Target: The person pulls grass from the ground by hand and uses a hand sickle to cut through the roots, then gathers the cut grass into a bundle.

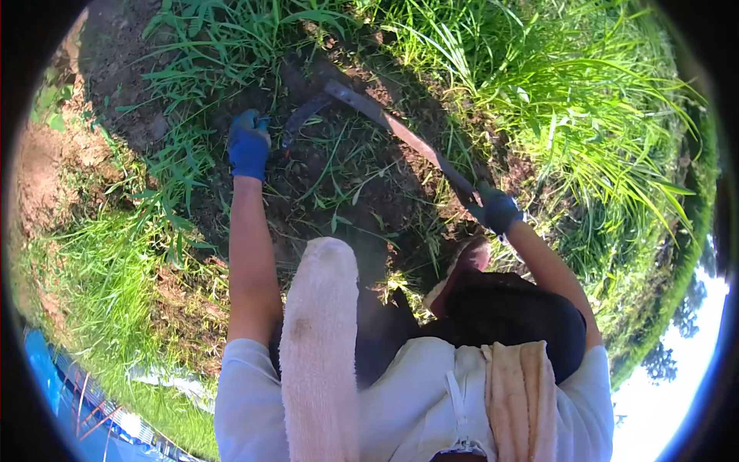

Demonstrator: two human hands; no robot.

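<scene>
My right hand (496, 209), in a dark blue glove, is wrapped round the lower end of a sickle's long handle. The sickle (400, 131) slants up and left over the soil, its dark curved blade (304, 117) bending back down toward my left hand. My left hand (249, 145), in a blue glove, is low among green grass (188, 146), a short way left of the blade tip. Its fingers are curled, and whatever they hold is hidden. Cut or loose grass stems (346, 173) lie on the dark soil between my hands.
Tall grass (554, 85) grows thickly at the upper right, with more grass (100, 269) at the left. Bare brown soil (58, 169) shows at the far left. My shoe (462, 269) is near my right hand. A towel (319, 339) hangs down in front. Blue sheeting (46, 369) is at the lower left.
</scene>
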